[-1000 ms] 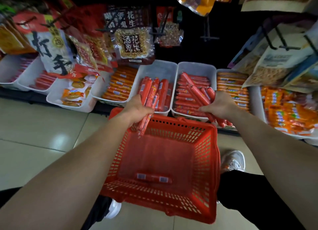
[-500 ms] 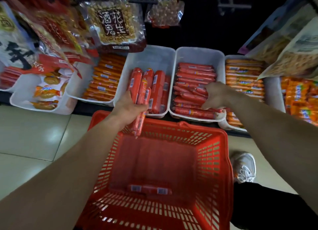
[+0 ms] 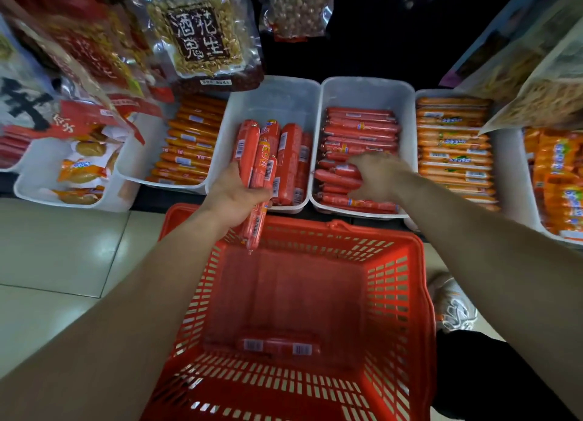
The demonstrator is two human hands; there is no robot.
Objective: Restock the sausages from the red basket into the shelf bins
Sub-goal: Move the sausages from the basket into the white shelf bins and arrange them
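The red basket sits on the floor below me with one red sausage lying on its bottom. My left hand grips a bunch of red sausages upright over the front edge of a white bin that holds thick red sausages. My right hand rests inside the neighbouring white bin, fingers curled on the red sausages stacked there; whether it grips one is hidden.
Bins of orange sausages stand to the left and right. Hanging snack bags overhang the bins at the top left and right. A white shoe stands beside the basket on the tiled floor.
My view has moved closer to the shelf. My right hand carried its sausages from the bin's front edge into the bin and lowered onto the stack. My left hand keeps its bunch.
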